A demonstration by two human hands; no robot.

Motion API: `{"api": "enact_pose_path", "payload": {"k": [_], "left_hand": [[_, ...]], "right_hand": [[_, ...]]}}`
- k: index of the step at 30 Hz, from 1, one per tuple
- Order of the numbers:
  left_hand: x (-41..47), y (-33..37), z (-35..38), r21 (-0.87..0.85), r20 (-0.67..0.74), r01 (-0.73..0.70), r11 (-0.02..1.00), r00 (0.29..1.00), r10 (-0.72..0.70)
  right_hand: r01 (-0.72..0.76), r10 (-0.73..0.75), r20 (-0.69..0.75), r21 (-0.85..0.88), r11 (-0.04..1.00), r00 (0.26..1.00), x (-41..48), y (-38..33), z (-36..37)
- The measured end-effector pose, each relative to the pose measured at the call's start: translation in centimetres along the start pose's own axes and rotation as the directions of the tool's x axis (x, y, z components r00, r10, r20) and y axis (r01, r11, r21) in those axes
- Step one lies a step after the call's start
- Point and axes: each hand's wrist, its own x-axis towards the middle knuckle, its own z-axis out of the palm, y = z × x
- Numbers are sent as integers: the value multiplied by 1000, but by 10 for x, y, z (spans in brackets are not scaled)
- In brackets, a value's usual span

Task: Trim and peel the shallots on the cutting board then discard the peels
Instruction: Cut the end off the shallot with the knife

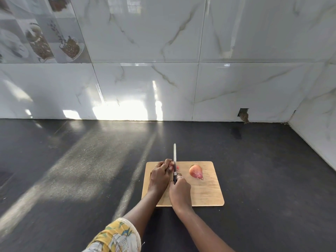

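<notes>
My left hand (160, 174) holds a shallot (177, 167); my right hand (180, 188) grips the knife (174, 159), tip toward 12 o'clock. I should cut straight down, thinly.

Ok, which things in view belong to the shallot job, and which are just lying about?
Job: cutting board; knife, gripped by right hand; held shallot, mostly hidden under left hand; loose shallot lying on the board.
Just there: dark countertop; tiled wall; hole in the wall tile.
</notes>
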Motion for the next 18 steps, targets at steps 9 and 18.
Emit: {"api": "enact_pose_path", "payload": {"k": [9, 18], "left_hand": [[2, 2, 0, -43, 0, 39, 998, 999, -39], [4, 2, 3, -27, -14, 52, 998, 999, -52]], "right_hand": [[-30, 31, 14, -45, 999, 999, 11, -10, -2], [-59, 62, 53, -66, 996, 997, 13, -4, -2]]}}
